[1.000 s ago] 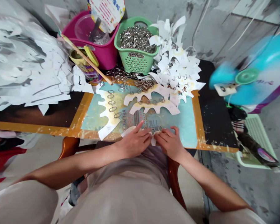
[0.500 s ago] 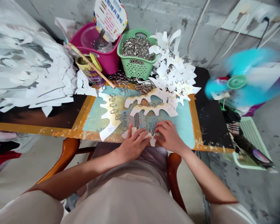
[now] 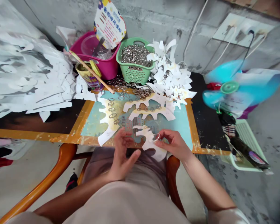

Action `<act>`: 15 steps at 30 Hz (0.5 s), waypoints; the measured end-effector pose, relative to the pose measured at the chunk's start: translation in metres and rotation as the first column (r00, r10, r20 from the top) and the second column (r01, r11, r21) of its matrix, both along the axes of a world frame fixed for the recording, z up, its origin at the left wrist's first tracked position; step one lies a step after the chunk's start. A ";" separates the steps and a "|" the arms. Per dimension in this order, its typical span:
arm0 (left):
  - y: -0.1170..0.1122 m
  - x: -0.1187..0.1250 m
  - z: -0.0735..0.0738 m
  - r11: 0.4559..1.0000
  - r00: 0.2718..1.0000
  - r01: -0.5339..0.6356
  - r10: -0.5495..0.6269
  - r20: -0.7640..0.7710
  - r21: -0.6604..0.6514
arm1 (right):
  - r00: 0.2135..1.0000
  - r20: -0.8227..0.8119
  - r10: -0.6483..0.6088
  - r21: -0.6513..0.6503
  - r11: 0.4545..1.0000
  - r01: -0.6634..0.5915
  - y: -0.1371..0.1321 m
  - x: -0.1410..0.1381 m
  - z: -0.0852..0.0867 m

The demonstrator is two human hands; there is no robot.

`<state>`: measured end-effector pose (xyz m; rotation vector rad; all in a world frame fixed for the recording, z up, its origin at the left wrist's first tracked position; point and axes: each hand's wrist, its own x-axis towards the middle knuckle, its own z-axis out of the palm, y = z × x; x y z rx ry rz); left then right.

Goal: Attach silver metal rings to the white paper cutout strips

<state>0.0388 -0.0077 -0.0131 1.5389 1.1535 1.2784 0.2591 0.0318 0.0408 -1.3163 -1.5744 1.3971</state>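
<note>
Scalloped white cut-out [image 3: 154,146] lies just left of the right hand's [image 3: 174,142] fingertips, its long axis slanting from far left to near right, its near end past the front edge of the table [image 3: 208,124]. That hand is nearer, thumb and fingers pinching the right side near a metal ring [image 3: 158,136]; whether they grip the ring too, I cannot tell. Left hand [image 3: 122,155] is spread, holding nothing, apart from the piece. Beyond both hands' fingers stands a green basket [image 3: 135,74].
</note>
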 end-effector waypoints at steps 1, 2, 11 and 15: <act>0.004 0.000 0.002 0.992 0.996 0.072 -0.066 0.065 -0.102 | 1.000 -0.017 -0.016 -0.008 1.000 0.016 -0.001 0.000 -0.002; 0.009 0.001 0.005 0.965 0.982 0.175 -0.156 0.109 -0.197 | 0.999 -0.033 -0.021 -0.015 1.000 0.020 -0.002 -0.001 -0.004; 0.033 0.015 0.028 0.839 0.910 0.413 -0.394 0.127 -0.355 | 0.989 -0.077 0.126 -0.008 0.992 -0.127 -0.005 -0.005 -0.001; 0.034 0.010 0.033 0.744 0.835 0.550 -0.481 0.267 -0.380 | 0.974 -0.192 0.118 -0.003 0.993 -0.121 -0.013 -0.010 0.005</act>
